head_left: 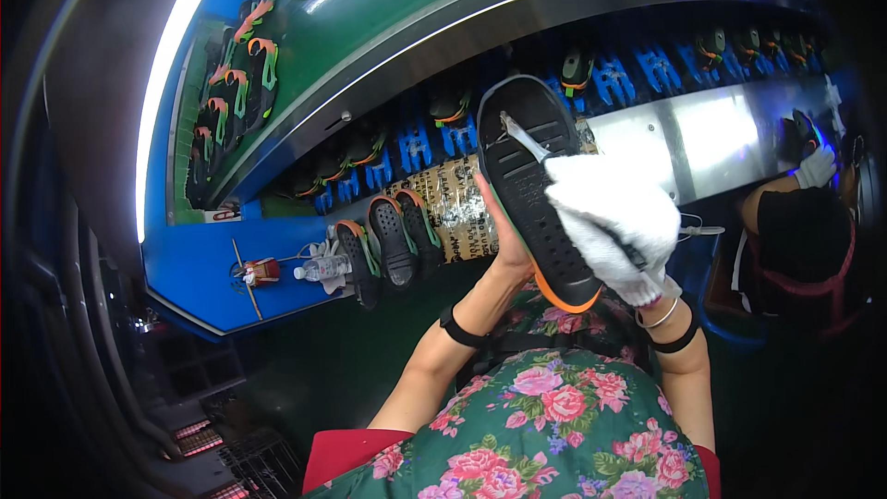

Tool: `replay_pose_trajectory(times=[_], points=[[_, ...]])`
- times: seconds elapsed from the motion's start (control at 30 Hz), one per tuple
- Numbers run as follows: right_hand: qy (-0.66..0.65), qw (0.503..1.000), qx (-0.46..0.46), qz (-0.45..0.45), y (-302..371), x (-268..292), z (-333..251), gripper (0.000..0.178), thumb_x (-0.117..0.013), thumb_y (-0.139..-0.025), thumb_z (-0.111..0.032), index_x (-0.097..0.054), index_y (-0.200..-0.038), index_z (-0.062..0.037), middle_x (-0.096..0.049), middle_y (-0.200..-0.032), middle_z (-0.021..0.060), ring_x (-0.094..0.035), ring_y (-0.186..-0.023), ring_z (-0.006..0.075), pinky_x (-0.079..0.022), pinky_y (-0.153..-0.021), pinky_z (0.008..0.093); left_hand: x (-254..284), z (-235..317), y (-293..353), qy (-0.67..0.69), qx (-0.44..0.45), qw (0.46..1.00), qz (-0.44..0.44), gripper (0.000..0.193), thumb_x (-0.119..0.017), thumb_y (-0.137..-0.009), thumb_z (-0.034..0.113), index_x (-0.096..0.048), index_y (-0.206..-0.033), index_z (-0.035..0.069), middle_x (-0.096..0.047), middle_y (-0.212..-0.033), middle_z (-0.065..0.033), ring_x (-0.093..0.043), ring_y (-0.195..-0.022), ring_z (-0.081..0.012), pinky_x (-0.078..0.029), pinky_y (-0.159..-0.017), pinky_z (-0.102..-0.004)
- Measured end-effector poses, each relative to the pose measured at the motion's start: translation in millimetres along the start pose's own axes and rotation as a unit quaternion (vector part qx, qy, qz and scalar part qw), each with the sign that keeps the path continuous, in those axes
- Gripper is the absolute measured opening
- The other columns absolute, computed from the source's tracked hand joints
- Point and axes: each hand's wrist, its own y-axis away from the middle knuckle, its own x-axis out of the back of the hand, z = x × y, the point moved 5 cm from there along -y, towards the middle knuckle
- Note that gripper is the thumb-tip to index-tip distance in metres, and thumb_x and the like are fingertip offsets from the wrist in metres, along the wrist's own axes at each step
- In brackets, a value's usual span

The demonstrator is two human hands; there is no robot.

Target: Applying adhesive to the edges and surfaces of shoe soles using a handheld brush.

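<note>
My bare left hand [505, 233] grips a black shoe [528, 187] from its left side and beneath. The sole faces up, with small holes, grooves and an orange rim at the near end. In a white knitted glove, my right hand [617, 226] is closed around a thin brush [526, 138] with a pale handle. The brush's dark tip touches or nearly touches the far part of the sole. Most of the handle is hidden by the glove.
Several dark shoes [396, 245] stand on the bench at left, beside a plastic bottle [323, 268] on a blue tabletop [194, 268]. Beyond runs a line with blue shoe holders [415, 144]. More shoes [263, 83] sit on the green belt. Another person's gloved hand [817, 167] is at far right.
</note>
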Motion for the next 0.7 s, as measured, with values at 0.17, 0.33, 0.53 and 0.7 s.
replay_pose_trajectory(times=[0.17, 0.33, 0.53, 0.7], points=[[0.000, 0.993, 0.100, -0.059, 3.8, -6.9, -6.2, 0.031, -0.077, -0.078, -0.003, -0.078, -0.109, -0.0059, -0.076, -0.110, 0.0119, -0.073, -0.103, 0.0305, -0.057, -0.091, 0.0404, 6.0, -11.7, -4.5, -0.067, 0.019, 0.992, -0.102, 0.096, -0.025, -0.094, 0.085, -0.047, -0.146, 0.008, -0.061, -0.137, -0.0115, -0.060, -0.125, -0.0255, -0.047, -0.110, -0.0436], [-0.045, 0.999, 0.014, 0.024, 3.1, 6.2, 10.1, 0.023, -0.077, -0.079, -0.001, -0.079, -0.102, -0.0052, -0.077, -0.107, 0.0144, -0.075, -0.098, 0.0276, -0.058, -0.088, 0.0387, 15.0, -11.9, -12.8, -0.060, 0.011, 0.997, 0.036, 0.097, -0.020, -0.095, 0.085, -0.037, -0.157, 0.013, -0.052, -0.149, -0.0062, -0.053, -0.134, -0.0243, -0.043, -0.114, -0.0416], [-0.108, 0.988, 0.082, -0.074, 8.8, -0.1, 9.9, 0.025, -0.078, -0.080, -0.003, -0.079, -0.104, -0.0064, -0.077, -0.109, 0.0095, -0.074, -0.098, 0.0276, -0.058, -0.086, 0.0376, 22.8, -13.2, -21.8, -0.008, 0.077, 0.993, 0.084, 0.101, -0.031, -0.090, 0.088, -0.040, -0.154, 0.010, -0.058, -0.140, -0.0137, -0.061, -0.124, -0.0274, -0.048, -0.108, -0.0472], [-0.023, 0.995, 0.082, -0.060, 12.3, 1.7, 14.8, 0.027, -0.076, -0.080, -0.002, -0.078, -0.107, -0.0075, -0.077, -0.112, 0.0093, -0.074, -0.101, 0.0274, -0.058, -0.089, 0.0375, 29.6, -13.5, -19.9, 0.021, 0.114, 0.989, 0.091, 0.105, -0.028, -0.088, 0.091, -0.042, -0.153, 0.010, -0.055, -0.143, -0.0144, -0.063, -0.119, -0.0288, -0.051, -0.104, -0.0473]])
